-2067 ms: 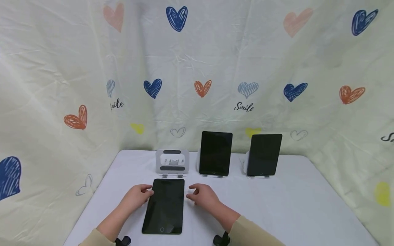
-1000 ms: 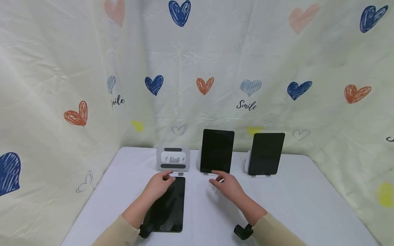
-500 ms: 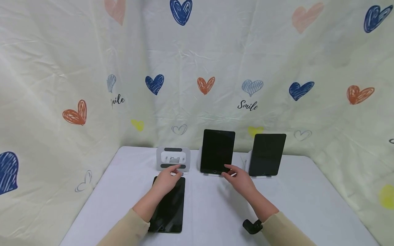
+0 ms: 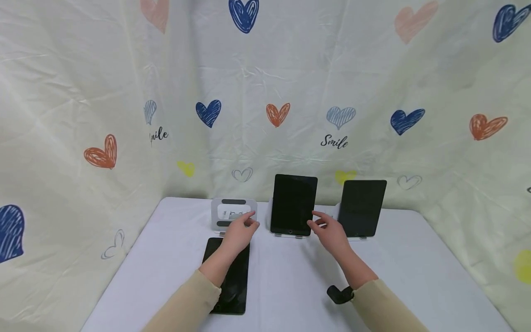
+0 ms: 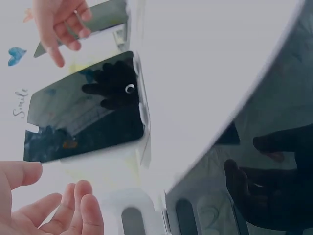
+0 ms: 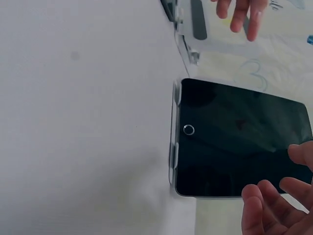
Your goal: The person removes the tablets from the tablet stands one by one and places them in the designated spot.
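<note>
Both grips loosely spread, holding nothing: left hand, right hand flank middle tablet in stand.

1. Left hand: forearm extended toward 12 o'clock, fingers loosely spread, holding nothing.
2. Right hand: at 3 o'clock of the left, fingers relaxed, empty.
</note>
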`<action>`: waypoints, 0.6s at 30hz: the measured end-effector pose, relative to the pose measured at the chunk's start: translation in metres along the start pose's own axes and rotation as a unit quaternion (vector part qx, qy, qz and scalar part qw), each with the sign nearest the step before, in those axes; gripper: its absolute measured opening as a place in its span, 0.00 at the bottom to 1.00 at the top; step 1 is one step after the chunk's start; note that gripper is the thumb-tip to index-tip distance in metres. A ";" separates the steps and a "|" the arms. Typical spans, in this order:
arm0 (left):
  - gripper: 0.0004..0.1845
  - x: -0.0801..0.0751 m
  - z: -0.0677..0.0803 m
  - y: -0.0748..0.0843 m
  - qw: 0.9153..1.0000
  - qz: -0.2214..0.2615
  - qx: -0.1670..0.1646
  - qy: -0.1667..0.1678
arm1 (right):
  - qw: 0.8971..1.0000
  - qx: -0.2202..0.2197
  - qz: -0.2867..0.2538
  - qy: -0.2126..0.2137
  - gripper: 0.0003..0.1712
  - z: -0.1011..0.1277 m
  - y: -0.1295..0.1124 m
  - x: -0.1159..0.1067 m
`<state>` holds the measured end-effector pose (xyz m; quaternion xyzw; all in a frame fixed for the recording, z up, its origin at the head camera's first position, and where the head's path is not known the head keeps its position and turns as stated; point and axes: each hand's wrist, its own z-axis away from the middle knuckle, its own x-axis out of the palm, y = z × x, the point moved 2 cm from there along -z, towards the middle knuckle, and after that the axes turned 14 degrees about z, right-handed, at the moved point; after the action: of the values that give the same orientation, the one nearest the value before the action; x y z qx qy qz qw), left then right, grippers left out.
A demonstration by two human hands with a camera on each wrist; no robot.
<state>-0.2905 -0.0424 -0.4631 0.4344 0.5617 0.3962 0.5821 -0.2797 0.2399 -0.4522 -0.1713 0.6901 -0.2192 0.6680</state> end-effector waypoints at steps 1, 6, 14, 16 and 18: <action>0.26 0.003 -0.002 0.002 1.000 0.005 0.001 0.002 | 1.000 0.000 -0.003 0.003 0.31 -0.001 0.001 -0.001; 0.27 0.023 -0.014 0.009 1.000 0.026 0.013 0.008 | 0.999 0.018 -0.033 0.016 0.33 -0.008 0.006 -0.005; 0.31 0.043 -0.031 0.019 0.998 0.054 0.020 0.007 | 0.997 0.035 -0.056 0.049 0.35 -0.023 0.006 -0.008; 0.32 0.046 -0.033 0.020 0.998 0.055 0.016 0.005 | 0.996 0.035 -0.056 0.057 0.36 -0.025 0.004 -0.009; 0.33 0.049 -0.034 0.023 0.998 0.058 0.012 0.003 | 0.996 0.038 -0.054 0.064 0.36 -0.027 0.002 -0.009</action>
<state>-0.3215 0.0133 -0.4565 0.4723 0.5420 0.4240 0.5508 -0.3062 0.2486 -0.4454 -0.1689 0.7127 -0.2915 0.6153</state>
